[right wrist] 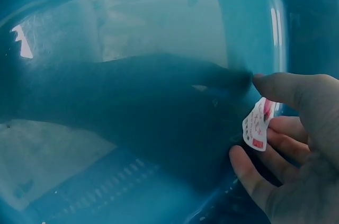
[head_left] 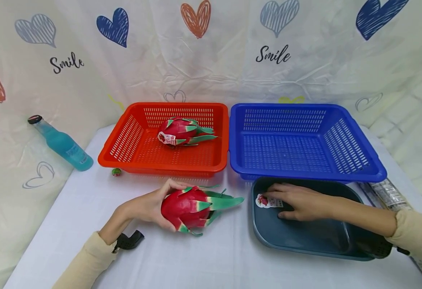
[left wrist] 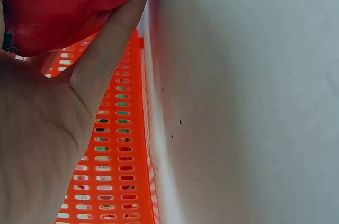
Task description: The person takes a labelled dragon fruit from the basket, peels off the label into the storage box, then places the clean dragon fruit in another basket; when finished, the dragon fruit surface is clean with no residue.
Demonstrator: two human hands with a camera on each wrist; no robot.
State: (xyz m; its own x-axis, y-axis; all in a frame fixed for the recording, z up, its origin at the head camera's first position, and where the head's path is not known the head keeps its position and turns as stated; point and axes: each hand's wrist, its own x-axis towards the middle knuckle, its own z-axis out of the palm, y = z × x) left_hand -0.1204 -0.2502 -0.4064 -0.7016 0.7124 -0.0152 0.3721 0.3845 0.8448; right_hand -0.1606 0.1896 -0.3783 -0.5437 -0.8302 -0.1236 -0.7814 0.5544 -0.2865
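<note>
Left hand (head_left: 151,206) curls round the blunt end of the dragon fruit (head_left: 189,205), near the red basket (head_left: 160,165) front edge. Likely firm, smooth: hold the body, not the leaves (head_left: 227,202). Right hand (head_left: 301,202) fingers spread at the label (head_left: 263,201), inside the tub (head_left: 301,235) left edge; pinch unconfirmed.

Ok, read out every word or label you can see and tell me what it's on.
"Smile": backdrop, left side.
"Smile": backdrop, right side.
Too small to read: label on the blue bottle.
Too small to read: sticker on the dragon fruit in the red basket.
Too blurred: other sticker, at the right hand.
</note>
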